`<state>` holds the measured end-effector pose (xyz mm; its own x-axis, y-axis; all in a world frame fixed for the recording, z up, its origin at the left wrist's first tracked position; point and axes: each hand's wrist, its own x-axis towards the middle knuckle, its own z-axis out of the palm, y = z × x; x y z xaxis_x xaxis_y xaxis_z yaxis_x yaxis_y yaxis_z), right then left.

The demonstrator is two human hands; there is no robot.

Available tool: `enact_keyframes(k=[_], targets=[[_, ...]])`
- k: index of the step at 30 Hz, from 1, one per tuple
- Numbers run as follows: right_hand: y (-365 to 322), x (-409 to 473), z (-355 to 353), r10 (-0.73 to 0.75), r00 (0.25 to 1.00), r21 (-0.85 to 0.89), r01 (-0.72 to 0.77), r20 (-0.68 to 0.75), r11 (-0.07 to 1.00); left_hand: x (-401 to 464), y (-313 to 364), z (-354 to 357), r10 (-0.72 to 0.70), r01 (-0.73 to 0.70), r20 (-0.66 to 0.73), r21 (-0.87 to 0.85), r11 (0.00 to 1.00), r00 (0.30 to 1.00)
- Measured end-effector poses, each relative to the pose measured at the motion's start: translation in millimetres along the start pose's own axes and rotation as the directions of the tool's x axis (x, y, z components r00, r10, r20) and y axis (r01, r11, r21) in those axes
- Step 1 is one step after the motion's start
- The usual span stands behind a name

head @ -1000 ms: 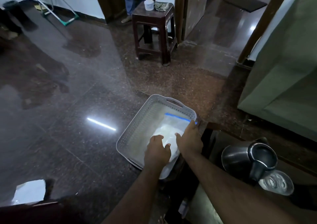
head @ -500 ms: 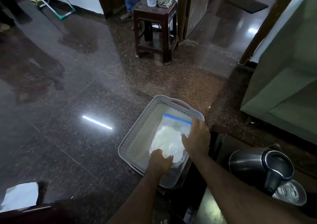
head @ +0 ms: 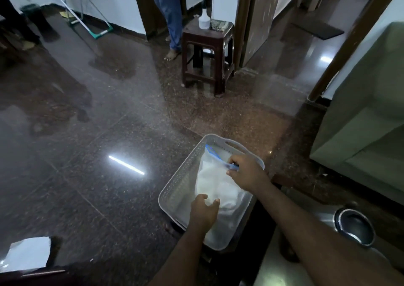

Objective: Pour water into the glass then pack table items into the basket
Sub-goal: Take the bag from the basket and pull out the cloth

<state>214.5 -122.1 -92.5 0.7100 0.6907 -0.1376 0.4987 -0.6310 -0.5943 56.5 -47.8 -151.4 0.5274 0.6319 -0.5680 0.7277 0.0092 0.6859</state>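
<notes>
A grey perforated plastic basket [head: 181,181] sits on the dark floor beside the table. Inside it lies a clear zip bag [head: 215,184] with white contents and a blue seal strip. My right hand [head: 246,172] pinches the blue seal end at the bag's far side. My left hand [head: 203,212] grips the bag's near end over the basket. A steel kettle [head: 353,226] stands on the table at the lower right, its open top showing. The glass is out of sight.
A brown stool [head: 206,53] with a white bottle [head: 204,19] stands ahead on the polished floor. A person's blue trouser leg and bare foot [head: 172,54] are beside it. A green sofa [head: 367,132] is on the right. A white paper [head: 26,254] lies at the lower left.
The view tilted up, so the basket sits lower in frame. My right hand moved onto the blue seal and the bag turned, its seal now slanting. The glass left the frame.
</notes>
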Motion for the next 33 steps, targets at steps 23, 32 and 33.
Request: enact_keyframes(k=[23, 32, 33], targets=[[79.5, -393.3, -304.7, 0.467, 0.832, 0.728, -0.118, -0.299, 0.676, -266.0, 191.0, 79.1, 0.421, -0.068, 0.545, -0.551, 0.832, 0.725], [181.7, -455.5, -283.1, 0.556, 0.828, 0.911, -0.176, -0.068, 0.374, -298.8, 172.7, 172.8, 0.282, -0.004, 0.677, -0.382, 0.924, 0.680], [190.7, -455.3, -275.0, 0.575, 0.817, 0.916, -0.212, -0.025, 0.342, -299.7, 168.9, 182.7, 0.262, 0.000, 0.676, -0.361, 0.932, 0.689]])
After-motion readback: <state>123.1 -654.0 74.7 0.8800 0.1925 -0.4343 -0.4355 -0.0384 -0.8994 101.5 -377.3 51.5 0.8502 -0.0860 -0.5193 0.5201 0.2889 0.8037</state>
